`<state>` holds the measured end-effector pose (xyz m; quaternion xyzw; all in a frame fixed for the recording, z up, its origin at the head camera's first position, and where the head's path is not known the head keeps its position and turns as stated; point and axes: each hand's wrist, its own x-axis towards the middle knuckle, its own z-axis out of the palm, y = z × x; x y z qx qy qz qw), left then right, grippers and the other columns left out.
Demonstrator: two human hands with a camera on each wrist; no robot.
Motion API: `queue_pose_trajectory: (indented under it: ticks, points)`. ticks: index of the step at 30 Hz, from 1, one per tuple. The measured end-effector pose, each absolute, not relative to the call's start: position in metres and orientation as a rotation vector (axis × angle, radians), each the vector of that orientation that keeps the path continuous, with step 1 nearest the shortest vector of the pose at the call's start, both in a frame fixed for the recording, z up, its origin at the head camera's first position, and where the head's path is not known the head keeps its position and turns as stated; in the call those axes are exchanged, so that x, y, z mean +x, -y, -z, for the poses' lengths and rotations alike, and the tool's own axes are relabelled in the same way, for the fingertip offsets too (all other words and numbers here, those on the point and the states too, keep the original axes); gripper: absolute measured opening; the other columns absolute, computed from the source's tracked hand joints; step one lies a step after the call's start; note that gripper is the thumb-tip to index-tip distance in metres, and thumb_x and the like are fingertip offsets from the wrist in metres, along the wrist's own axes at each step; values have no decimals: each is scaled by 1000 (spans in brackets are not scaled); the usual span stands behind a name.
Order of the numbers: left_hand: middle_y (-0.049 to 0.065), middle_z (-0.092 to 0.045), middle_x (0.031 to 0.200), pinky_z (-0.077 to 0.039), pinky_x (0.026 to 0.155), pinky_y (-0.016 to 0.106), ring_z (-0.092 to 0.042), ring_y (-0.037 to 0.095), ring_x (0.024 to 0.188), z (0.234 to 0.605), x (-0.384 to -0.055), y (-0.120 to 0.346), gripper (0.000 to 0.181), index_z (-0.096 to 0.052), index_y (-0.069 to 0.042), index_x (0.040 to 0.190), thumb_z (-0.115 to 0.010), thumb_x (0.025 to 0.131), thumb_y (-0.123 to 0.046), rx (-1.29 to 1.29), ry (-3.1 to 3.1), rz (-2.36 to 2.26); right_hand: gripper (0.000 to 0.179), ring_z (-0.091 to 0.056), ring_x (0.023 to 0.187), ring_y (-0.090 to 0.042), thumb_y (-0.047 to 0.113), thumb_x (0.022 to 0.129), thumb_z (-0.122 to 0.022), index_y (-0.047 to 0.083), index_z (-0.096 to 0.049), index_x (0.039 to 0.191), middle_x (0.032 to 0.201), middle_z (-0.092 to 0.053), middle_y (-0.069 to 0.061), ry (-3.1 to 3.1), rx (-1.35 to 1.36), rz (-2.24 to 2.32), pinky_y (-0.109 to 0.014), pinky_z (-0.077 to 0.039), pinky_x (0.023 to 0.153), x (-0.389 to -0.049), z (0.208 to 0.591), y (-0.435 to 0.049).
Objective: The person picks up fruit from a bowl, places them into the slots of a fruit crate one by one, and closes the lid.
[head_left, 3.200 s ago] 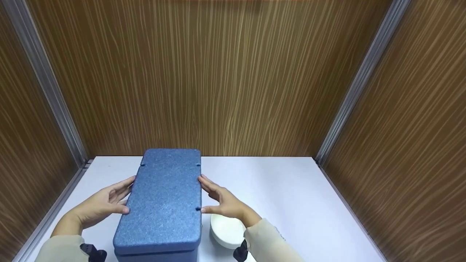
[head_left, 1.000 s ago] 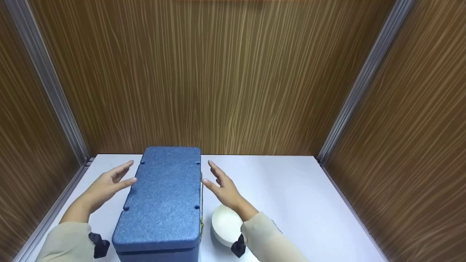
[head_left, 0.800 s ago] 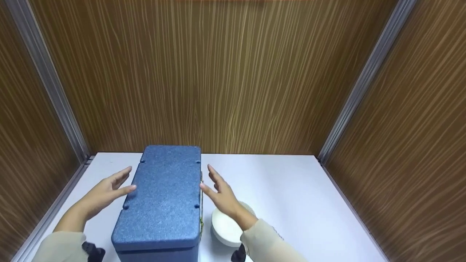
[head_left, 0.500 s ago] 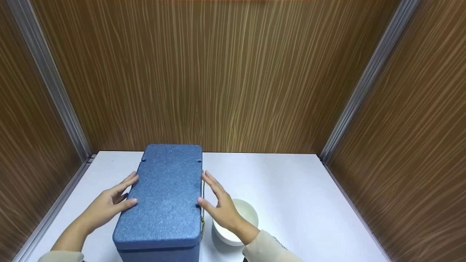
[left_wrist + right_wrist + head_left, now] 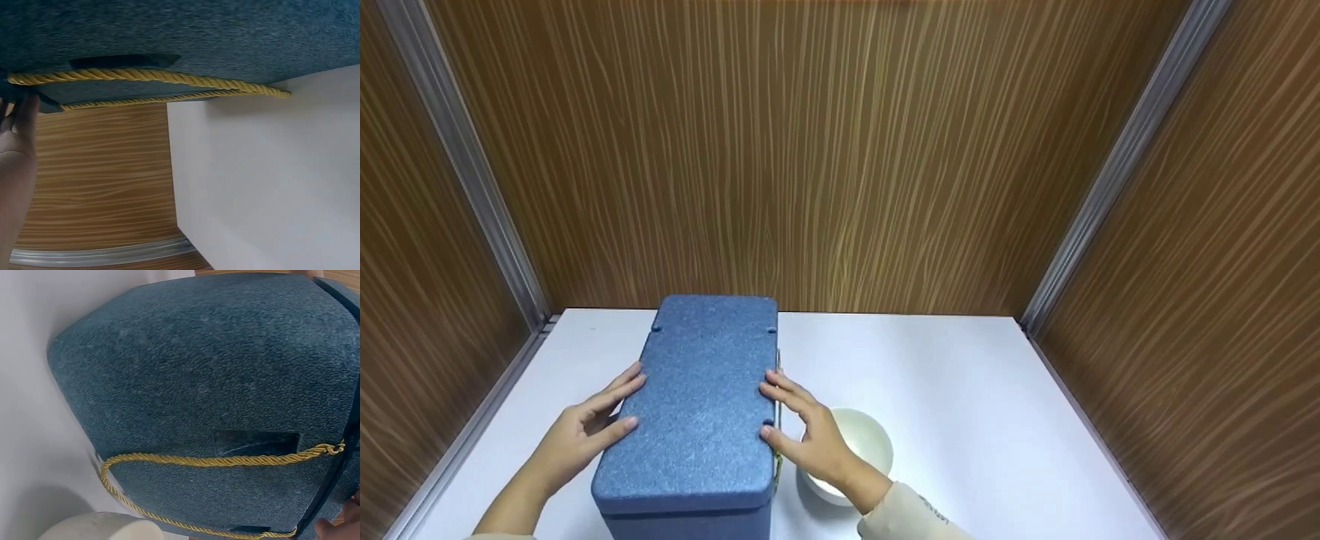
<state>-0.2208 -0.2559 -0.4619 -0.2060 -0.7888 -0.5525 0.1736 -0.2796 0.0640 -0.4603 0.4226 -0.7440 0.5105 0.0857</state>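
A blue foam box (image 5: 682, 525) stands at the left front of the white table, its long lid (image 5: 697, 397) lying on top. Along the lid's left edge, my left hand (image 5: 577, 439) rests with fingertips and thumb at the rim. My right hand (image 5: 814, 439) lies opposite, fingertips and thumb on the lid's right edge. Both hands have extended, spread fingers. A gold rope (image 5: 152, 75) hangs on the box's left side; another gold rope (image 5: 197, 461) loops down its right side. The box's inside is hidden under the lid.
A white bowl (image 5: 870, 439) sits on the white table (image 5: 960, 420) right beside the box, partly behind the right hand. Wood-grain panels (image 5: 840, 165) enclose the back and sides, with metal corner posts (image 5: 1117, 172).
Both hands, raised off the box a second ago, have come down and nearer onto the lid's side edges. The right fingertips have moved inward over the rim. The box stays in place.
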Motion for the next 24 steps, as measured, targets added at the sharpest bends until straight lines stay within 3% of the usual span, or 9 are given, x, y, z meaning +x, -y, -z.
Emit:
queue_pose_trajectory:
  ticks: [9,24]
  points:
    - [11,-38,149,-30,100,11,-33,-2,133,473,-218,258,46,-52,2,133,-60,88,5,-527,2216,1545,49,-38,134,-26,22,87,-68,6,-57,131,143,-46,-9,2144,1250,-1501,-40,-31,109,-283,474,-59]
    - [8,-38,148,-30,100,12,-34,1,133,481,-215,251,46,-53,4,132,-59,86,8,-547,2158,1563,49,-40,132,-27,17,85,-68,6,-56,132,144,-45,-11,2088,1259,-1459,-40,-34,107,-277,482,-63]
